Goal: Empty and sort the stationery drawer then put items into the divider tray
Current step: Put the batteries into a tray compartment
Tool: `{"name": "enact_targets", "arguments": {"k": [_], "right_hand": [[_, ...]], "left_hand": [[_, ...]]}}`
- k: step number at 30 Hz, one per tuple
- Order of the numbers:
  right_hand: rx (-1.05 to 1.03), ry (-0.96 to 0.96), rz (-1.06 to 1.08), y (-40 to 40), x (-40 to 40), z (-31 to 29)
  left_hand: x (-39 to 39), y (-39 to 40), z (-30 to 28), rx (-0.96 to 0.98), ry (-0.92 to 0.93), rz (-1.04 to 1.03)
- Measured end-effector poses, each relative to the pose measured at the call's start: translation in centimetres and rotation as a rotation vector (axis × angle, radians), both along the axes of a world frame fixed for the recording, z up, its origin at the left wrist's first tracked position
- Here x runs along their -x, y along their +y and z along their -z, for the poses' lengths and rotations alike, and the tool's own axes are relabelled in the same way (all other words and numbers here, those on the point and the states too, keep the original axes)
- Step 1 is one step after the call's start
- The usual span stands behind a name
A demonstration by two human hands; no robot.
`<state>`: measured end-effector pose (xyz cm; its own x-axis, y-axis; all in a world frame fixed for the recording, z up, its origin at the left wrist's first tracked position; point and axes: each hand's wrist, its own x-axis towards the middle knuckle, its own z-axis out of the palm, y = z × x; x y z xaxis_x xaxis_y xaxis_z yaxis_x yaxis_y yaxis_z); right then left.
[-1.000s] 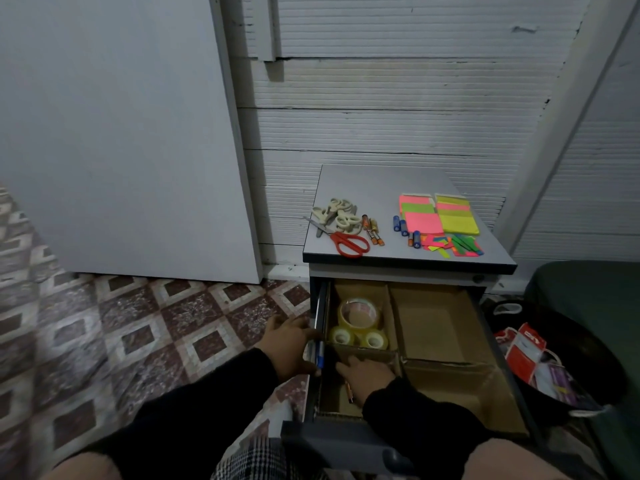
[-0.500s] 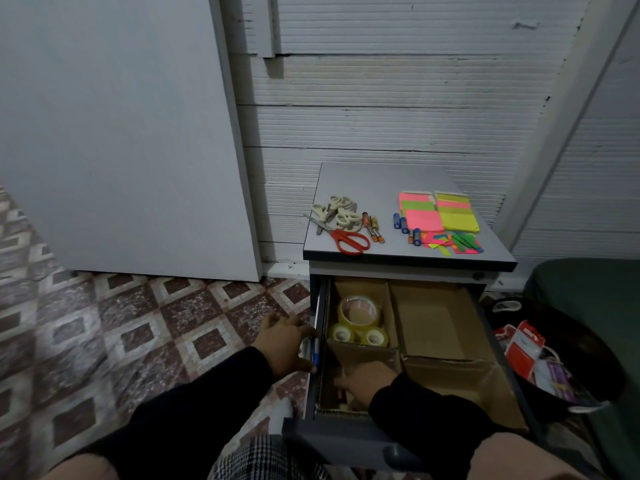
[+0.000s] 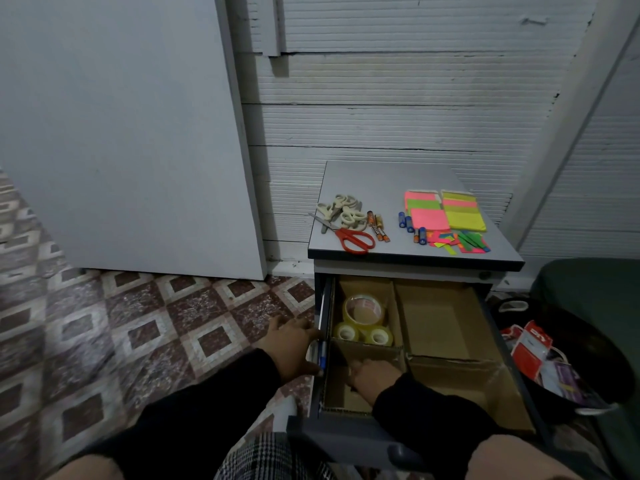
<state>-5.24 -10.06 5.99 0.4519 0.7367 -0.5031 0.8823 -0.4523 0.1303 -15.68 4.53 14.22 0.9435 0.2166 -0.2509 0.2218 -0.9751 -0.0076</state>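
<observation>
The left hand (image 3: 292, 344), low in the middle of the frame, curls its fingers around a bunch of pens (image 3: 319, 353) at the left wall of the open drawer (image 3: 512, 344); the pens stand roughly upright, long axis running up the frame, a blue part showing. The right hand (image 3: 375, 375) reaches down into the near-left compartment of the cardboard divider tray (image 3: 450, 358) inside the drawer, fingers bent downward; whether it holds anything cannot be told, as the fingertips are hidden in shadow. The far-left compartment holds three rolls of clear tape (image 3: 363, 322), one large roll behind two small ones. On the worktop (image 3: 381, 178) of the drawer cabinet, right of centre, lie cream-handled scissors (image 3: 341, 211) and red-handled scissors (image 3: 353, 239) whose blades point to the upper left, orange markers (image 3: 377, 226), blue batteries (image 3: 410, 228), stacks of neon sticky notes (image 3: 445, 214) and loose coloured page flags (image 3: 460, 242).
</observation>
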Motion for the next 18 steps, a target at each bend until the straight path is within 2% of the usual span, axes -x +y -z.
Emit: {"name": "enact_targets", "arguments": {"k": [4,10,15,18], "right_hand": [[-0.035,0.033,0.074,-0.3,-0.2,0.1],[0.019,-0.018,-0.089,-1.6,-0.4,-2.0],[-0.175,-0.014,-0.181,-3.5,-1.6,-4.3],[-0.259,0.006,-0.151,-5.4,-3.2,-5.7]], "left_hand": [[0.0,-0.2,0.2,-0.012,0.004,0.008],[-0.3,-1.1,0.1,-0.045,0.041,0.049],[-1.0,-2.4,0.6,-0.109,0.049,0.103],[-1.8,-3.6,0.7,-0.174,0.053,0.164]]}}
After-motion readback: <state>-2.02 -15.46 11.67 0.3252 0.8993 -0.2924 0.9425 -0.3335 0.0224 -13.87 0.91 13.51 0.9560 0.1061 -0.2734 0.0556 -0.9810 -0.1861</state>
